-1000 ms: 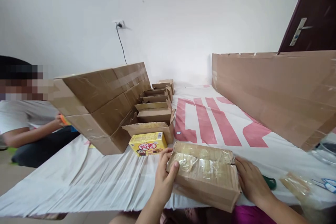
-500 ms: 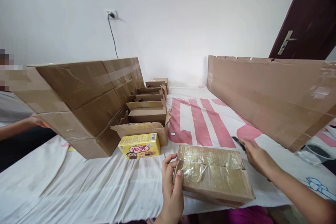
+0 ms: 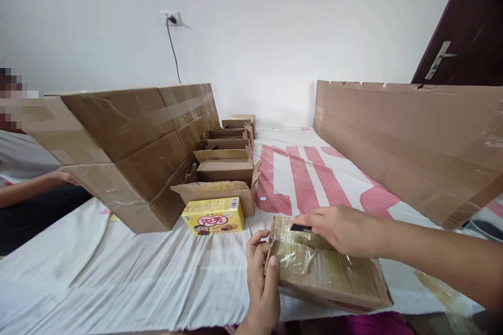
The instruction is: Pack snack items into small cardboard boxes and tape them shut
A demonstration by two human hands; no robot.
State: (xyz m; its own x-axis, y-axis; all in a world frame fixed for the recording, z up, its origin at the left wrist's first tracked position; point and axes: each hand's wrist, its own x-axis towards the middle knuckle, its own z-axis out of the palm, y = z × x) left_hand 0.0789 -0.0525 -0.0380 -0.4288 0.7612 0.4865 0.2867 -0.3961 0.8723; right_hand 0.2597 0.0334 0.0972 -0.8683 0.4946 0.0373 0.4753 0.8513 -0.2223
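A taped cardboard box [image 3: 338, 277] lies in front of me at the table's near edge, clear tape wrinkled across its top. My left hand [image 3: 262, 282] grips its left end, thumb on the near side and fingers around the far corner. Over the top of the box is my right hand [image 3: 346, 230], closed on a dark-bladed knife [image 3: 301, 228]. The blade lies against the taped top near its far left; the handle is hidden under my palm. A yellow snack box [image 3: 214, 217] with red lettering stands left of my left hand.
Several opened cardboard boxes [image 3: 226, 172] line up behind the yellow box. Stacked sealed cartons [image 3: 149, 146] form a wall on the left, with another person's arm [image 3: 39, 186] beyond. A tall cardboard panel [image 3: 408, 141] stands right. A clear container [image 3: 485, 229] and loose tape [image 3: 448, 293] lie at right.
My right hand has moved left with the knife, from beside the box onto its taped top. My left hand keeps its grip. The view has shifted slightly.
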